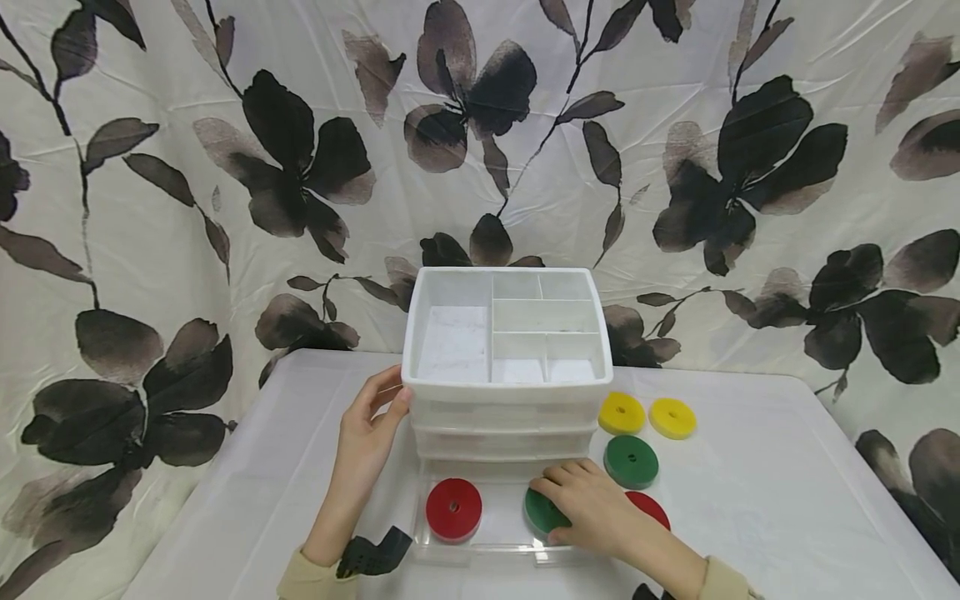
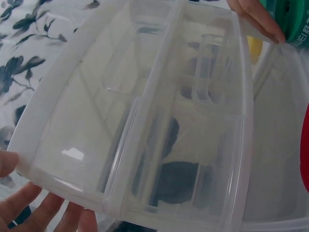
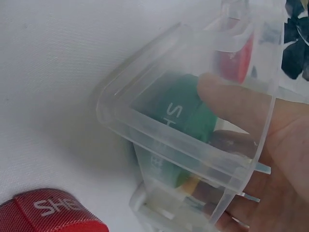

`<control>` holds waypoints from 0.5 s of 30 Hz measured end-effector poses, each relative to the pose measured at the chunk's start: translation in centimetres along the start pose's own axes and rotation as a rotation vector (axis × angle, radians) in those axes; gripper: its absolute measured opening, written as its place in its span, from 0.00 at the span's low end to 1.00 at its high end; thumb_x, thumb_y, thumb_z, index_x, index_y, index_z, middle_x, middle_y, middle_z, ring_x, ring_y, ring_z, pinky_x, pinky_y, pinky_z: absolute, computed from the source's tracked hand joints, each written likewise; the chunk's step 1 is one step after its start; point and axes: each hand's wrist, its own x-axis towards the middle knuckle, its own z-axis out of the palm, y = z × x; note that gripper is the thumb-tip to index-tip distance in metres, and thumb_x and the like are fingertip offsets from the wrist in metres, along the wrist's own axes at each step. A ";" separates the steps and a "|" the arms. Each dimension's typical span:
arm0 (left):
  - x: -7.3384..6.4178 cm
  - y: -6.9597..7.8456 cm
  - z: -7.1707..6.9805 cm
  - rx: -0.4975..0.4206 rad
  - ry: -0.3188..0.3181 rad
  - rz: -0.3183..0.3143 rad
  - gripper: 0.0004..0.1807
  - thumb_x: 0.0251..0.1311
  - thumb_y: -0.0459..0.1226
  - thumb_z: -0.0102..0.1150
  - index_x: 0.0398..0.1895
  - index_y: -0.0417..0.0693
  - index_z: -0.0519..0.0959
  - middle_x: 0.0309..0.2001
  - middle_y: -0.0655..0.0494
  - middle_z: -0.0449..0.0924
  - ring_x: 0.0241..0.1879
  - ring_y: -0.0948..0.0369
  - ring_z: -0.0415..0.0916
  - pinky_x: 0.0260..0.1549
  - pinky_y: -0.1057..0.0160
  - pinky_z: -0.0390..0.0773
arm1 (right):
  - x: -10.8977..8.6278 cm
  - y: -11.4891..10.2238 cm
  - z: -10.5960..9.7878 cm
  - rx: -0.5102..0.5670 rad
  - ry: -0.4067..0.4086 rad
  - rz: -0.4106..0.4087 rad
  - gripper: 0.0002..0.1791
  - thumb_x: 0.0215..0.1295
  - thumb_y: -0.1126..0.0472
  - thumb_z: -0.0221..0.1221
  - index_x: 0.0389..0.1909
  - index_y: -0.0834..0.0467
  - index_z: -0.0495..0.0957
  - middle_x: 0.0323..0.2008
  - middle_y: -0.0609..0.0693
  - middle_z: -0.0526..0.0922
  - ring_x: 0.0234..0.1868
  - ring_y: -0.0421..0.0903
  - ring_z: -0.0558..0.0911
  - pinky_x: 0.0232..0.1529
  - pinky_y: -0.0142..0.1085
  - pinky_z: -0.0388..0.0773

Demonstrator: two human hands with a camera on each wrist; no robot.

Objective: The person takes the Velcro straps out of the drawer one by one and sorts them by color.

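Observation:
A white plastic drawer unit with a divided tray on top stands mid-table, its clear bottom drawer pulled out. My left hand rests on the unit's left side, thumb near the front corner; in the left wrist view its fingertips touch the casing. Inside the drawer, at its right end, my right hand grips a green ribbon roll. The right wrist view shows the thumb against this green roll, through the clear drawer wall. On the drawer's left side lies a red ribbon roll.
Right of the unit lie two yellow rolls, another green roll and another red roll, partly behind my right hand. A floral curtain hangs behind the white-covered table.

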 end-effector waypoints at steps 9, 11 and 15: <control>0.0 0.0 0.0 0.003 0.001 0.004 0.23 0.65 0.44 0.57 0.63 0.56 0.71 0.60 0.55 0.74 0.57 0.63 0.72 0.47 0.77 0.75 | 0.2 0.0 0.1 -0.003 0.008 -0.002 0.31 0.46 0.45 0.72 0.52 0.51 0.79 0.46 0.45 0.82 0.50 0.46 0.78 0.52 0.41 0.72; 0.0 0.0 0.0 0.002 0.000 0.004 0.23 0.65 0.44 0.57 0.63 0.56 0.71 0.60 0.55 0.74 0.57 0.63 0.72 0.47 0.77 0.75 | 0.2 0.0 0.1 0.005 0.012 0.002 0.31 0.46 0.45 0.72 0.52 0.51 0.79 0.46 0.45 0.82 0.50 0.46 0.78 0.52 0.41 0.72; 0.0 0.1 0.0 0.000 -0.003 -0.002 0.23 0.65 0.44 0.57 0.63 0.56 0.71 0.61 0.55 0.74 0.58 0.62 0.72 0.47 0.78 0.75 | 0.1 0.0 0.1 0.026 0.019 0.011 0.31 0.47 0.45 0.72 0.53 0.51 0.80 0.47 0.45 0.82 0.50 0.46 0.77 0.53 0.42 0.73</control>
